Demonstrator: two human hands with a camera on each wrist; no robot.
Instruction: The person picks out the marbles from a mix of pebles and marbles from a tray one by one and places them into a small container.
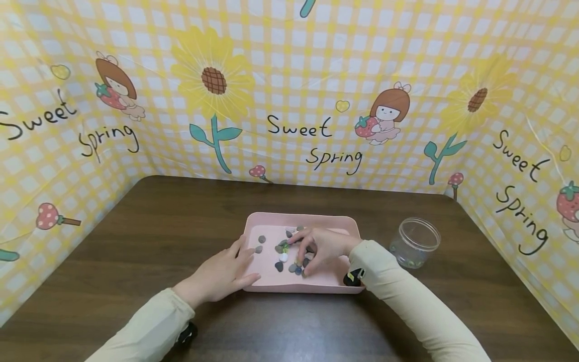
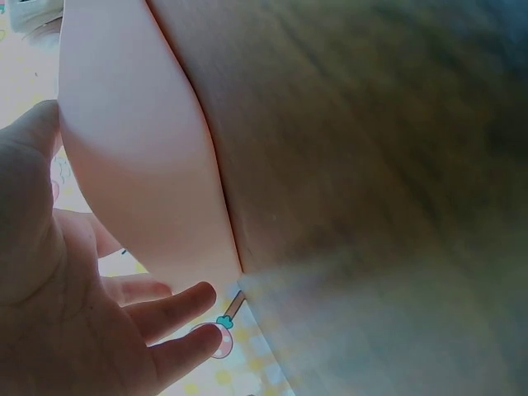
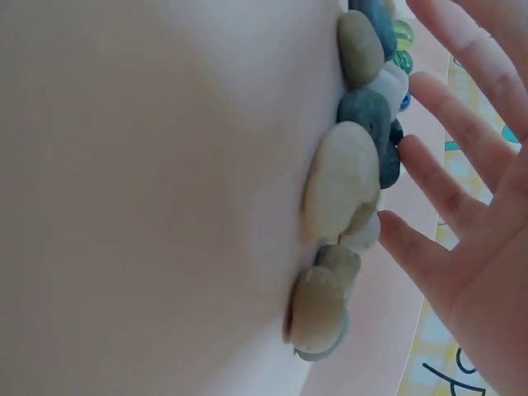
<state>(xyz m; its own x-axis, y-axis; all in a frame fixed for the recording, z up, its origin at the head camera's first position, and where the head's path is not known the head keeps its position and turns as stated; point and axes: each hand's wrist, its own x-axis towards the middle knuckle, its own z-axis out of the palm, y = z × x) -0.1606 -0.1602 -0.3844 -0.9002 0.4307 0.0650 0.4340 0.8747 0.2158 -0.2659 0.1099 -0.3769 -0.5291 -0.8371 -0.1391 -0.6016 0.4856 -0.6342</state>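
A shallow pink tray (image 1: 267, 288) holds grey, white and dark pebbles (image 3: 342, 177), with a few glass marbles (image 3: 403, 35) among them. My right hand (image 1: 323, 246) is over the tray, its fingers spread and bent down to the stones. Its thumb and index finger come close to a blue marble (image 1: 298, 270); no thing shows lifted between them. In the right wrist view the other fingertips are right at the pebbles. On the left, my left hand (image 1: 221, 274) rests at the tray's side wall, fingers loosely extended over the rim, thumb near the front corner.
To the right of the tray stands a clear round jar (image 1: 414, 243) without a lid, a few marbles at its bottom. A dark wooden table (image 1: 181, 216) carries everything. Yellow checked cloth (image 1: 289, 90) hangs round its back and sides.
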